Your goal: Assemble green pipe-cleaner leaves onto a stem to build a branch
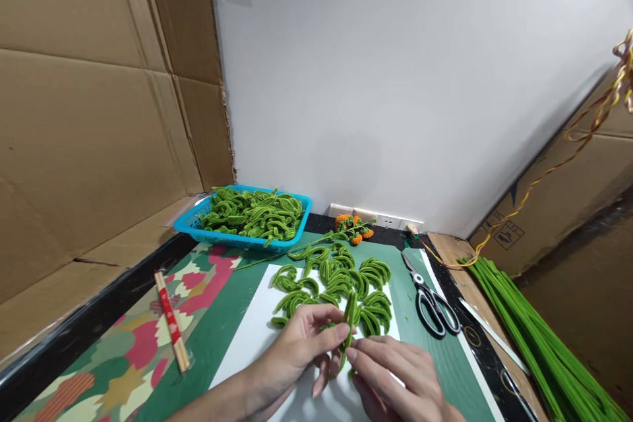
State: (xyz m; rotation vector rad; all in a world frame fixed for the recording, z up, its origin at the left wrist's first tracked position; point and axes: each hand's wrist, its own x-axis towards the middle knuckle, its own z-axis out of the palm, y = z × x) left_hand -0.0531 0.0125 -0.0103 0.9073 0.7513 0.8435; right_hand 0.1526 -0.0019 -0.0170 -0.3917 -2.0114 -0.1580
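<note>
My left hand (314, 343) pinches a green fuzzy stem piece (349, 320) between thumb and fingers, holding it upright above the white paper (254, 326). The fingers of my right hand (395, 372) are closed on the lower end of that same piece. Just beyond my hands, several curved green fuzzy pieces (339, 280) lie in small clusters on the paper. Part of the held piece's lower end is hidden by my fingers.
A blue basket (237, 239) heaped with green pieces stands back left. Orange flowers (356, 227) lie behind the paper. Black-handled scissors (430, 300) are at right, beside long green stems (539, 336). Wrapped chopsticks (171, 322) lie left. Cardboard (99, 112) flanks the table.
</note>
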